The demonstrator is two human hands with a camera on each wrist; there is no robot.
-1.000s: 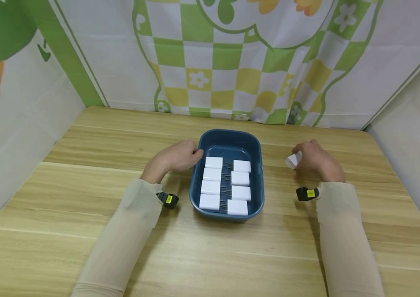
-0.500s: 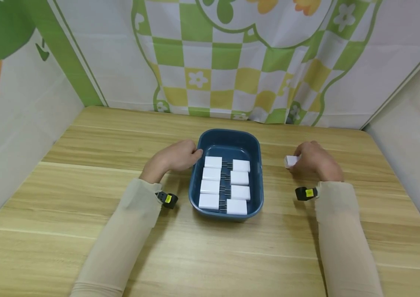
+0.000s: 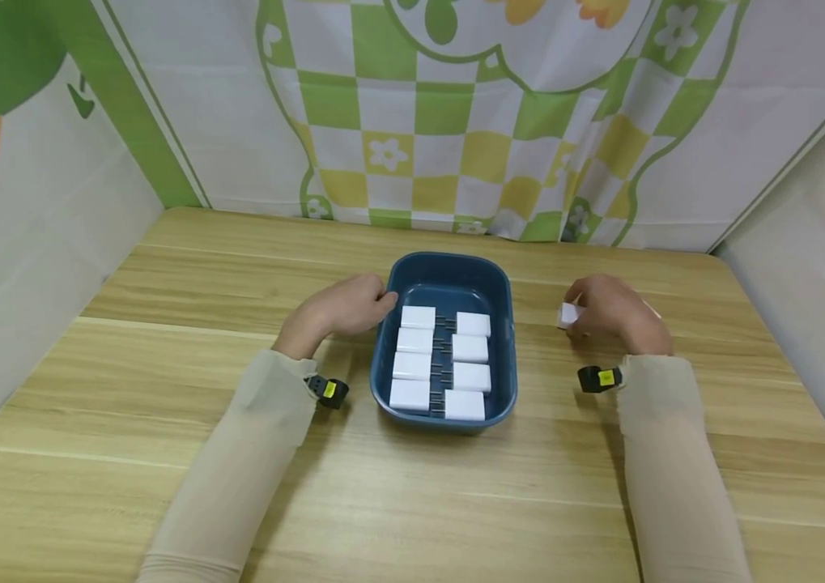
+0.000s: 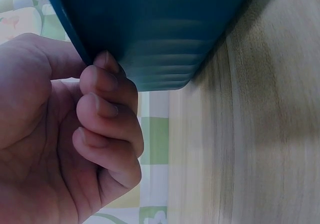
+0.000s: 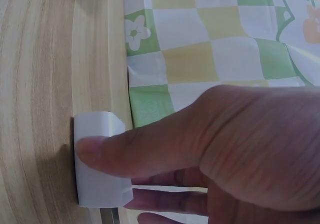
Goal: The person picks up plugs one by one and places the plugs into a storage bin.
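Observation:
My left hand point(image 3: 350, 308) pinches the left rim of a blue plastic bin point(image 3: 448, 275). In the left wrist view its thumb is on one side of the rim and its curled fingers point(image 4: 112, 119) are on the other. Two columns of white plug chargers point(image 3: 412, 364) lie in the bin, prongs facing inward. To the right of the bin, my right hand point(image 3: 612, 312) grips another white charger point(image 5: 100, 191) low at the table. Its thumb lies across the charger, and metal prongs point(image 5: 107, 215) show at one end. The hand hides much of this charger in the head view.
The bin stands on a wood-grain table point(image 3: 529, 502). Behind the table hangs a green, yellow and white checkered curtain point(image 3: 448, 105), with white fabric at both sides. A small white edge point(image 3: 651, 308) shows beside the right hand; what it belongs to is unclear.
The charger in my right hand has turned from a slanted position, and the right hand has shifted slightly left. My left hand and the bin have stayed in place.

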